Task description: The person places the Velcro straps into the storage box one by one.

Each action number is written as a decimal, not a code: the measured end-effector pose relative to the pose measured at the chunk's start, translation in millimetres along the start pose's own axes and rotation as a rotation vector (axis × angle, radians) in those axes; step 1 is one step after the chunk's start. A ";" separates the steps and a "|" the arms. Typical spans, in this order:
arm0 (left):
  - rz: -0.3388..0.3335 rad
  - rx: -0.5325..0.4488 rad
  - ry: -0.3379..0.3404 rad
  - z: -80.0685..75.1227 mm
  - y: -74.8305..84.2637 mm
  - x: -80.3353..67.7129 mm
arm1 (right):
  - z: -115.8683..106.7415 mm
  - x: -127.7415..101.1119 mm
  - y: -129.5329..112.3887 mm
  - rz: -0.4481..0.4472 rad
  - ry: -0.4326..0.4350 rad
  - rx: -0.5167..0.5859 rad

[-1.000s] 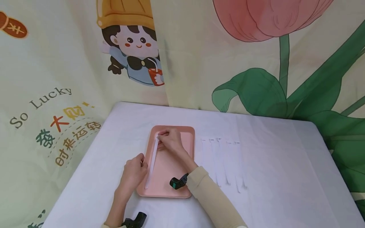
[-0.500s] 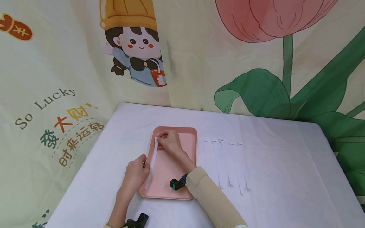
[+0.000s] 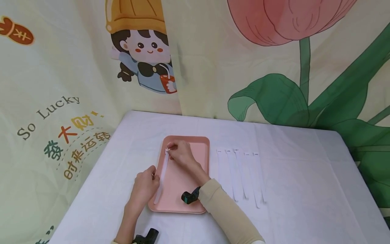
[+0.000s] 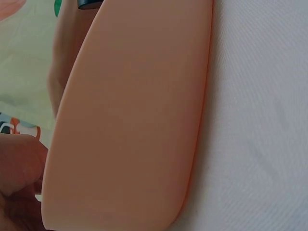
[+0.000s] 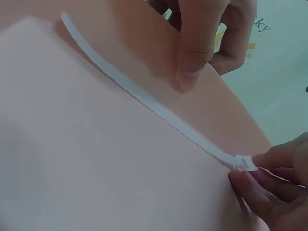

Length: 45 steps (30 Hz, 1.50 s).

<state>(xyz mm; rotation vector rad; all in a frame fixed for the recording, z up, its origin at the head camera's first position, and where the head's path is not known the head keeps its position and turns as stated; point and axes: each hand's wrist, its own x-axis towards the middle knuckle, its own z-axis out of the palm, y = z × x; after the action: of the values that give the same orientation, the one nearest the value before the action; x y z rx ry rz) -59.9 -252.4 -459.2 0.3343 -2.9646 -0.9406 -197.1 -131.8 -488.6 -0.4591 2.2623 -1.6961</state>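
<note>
Far left there's just the printed backdrop cloth (image 3: 61,101) with the "So Lucky" lettering, hanging behind the white desk (image 3: 304,189). Next over, the left hand (image 3: 144,186) sits at the left rim of the pink tray (image 3: 195,169); from the right wrist view one of its fingers (image 5: 192,62) presses down beside the middle of the strap, the rest loosely bent, not gripping anything as far as I can tell. The white strap (image 3: 161,178) lies lengthwise along the tray's left side, flat on the tray floor. The right hand (image 3: 179,154) pinches the strap's slotted head end (image 5: 243,163) near the tray's far corner, fingertips closed on it. Right of the tray, five more white straps (image 3: 240,173) lie side by side on the desk, untouched. So my read: one strap is on the tray and being straightened, five left to go. Looks like the early part of the job.
</note>
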 end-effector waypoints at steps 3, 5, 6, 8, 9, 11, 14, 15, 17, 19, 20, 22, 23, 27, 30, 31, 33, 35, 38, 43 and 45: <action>0.011 0.003 0.003 0.4 -0.6 1.0 | -3.3 -0.9 -0.5 -0.040 -0.010 -0.087; 0.018 0.004 0.006 0.5 -0.9 1.7 | -6.0 -1.6 -1.7 -0.055 -0.021 -0.134; 0.021 0.005 0.006 0.5 -1.0 1.8 | -7.3 -1.9 -2.2 -0.060 -0.025 -0.152; 0.021 0.009 0.004 0.4 -1.3 1.5 | -10.1 -3.5 -3.1 -0.063 -0.037 -0.164; 0.018 0.010 0.000 0.3 -1.4 1.1 | -11.8 -4.6 -3.3 -0.064 -0.039 -0.162; 0.011 0.009 -0.006 0.3 -1.0 0.4 | -15.7 -7.0 -3.3 -0.062 -0.035 -0.152; 0.009 0.011 -0.014 0.0 -2.0 1.0 | -22.9 -10.6 -4.9 -0.053 -0.016 -0.137; 0.009 0.014 -0.013 -0.2 -2.4 1.2 | -25.2 -11.8 -6.0 -0.051 -0.010 -0.132; 0.010 0.019 -0.010 -0.2 -2.9 1.9 | -30.5 -14.4 -7.6 -0.056 0.004 -0.131; 0.007 0.023 -0.009 0.0 -2.5 2.1 | -35.5 -17.8 -9.3 -0.062 0.015 -0.131; 0.005 0.027 -0.009 0.3 -2.4 2.2 | -38.2 -19.9 -10.0 -0.070 0.023 -0.131; 0.002 0.028 -0.013 1.0 -2.0 2.2 | -43.6 -24.5 -10.9 -0.080 0.042 -0.130; 0.001 0.030 -0.015 1.4 -1.8 2.3 | -46.4 -27.0 -11.6 -0.077 0.055 -0.129; 0.007 0.031 -0.019 1.9 -1.1 2.5 | -57.1 -35.8 -13.9 -0.072 0.103 -0.107; 0.010 0.033 -0.016 1.7 -0.1 2.3 | -64.4 -41.2 -15.8 -0.096 0.127 -0.077; 0.009 0.035 -0.016 0.9 0.1 2.2 | -66.1 -42.5 -16.9 -0.108 0.133 -0.074; 0.011 0.032 -0.013 0.1 0.0 2.0 | -69.7 -45.1 -18.4 -0.124 0.143 -0.067; 0.019 0.032 -0.011 -0.3 0.0 2.0 | -73.7 -48.3 -20.1 -0.119 0.154 -0.074; 0.028 0.027 -0.008 -0.2 -0.3 1.8 | -79.6 -53.2 -21.1 -0.102 0.172 -0.082; 0.028 0.029 -0.010 0.1 -1.2 2.2 | -90.1 -61.1 -19.5 -0.100 0.193 -0.072; 0.023 0.028 -0.016 0.2 -1.6 2.6 | -94.4 -63.8 -17.2 -0.099 0.205 -0.065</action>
<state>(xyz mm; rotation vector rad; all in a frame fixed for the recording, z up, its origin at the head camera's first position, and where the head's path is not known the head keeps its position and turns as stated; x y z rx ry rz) -62.1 -254.2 -460.5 0.2942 -2.9921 -0.9042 -175.5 -27.7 -444.2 -0.4353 2.4830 -1.7961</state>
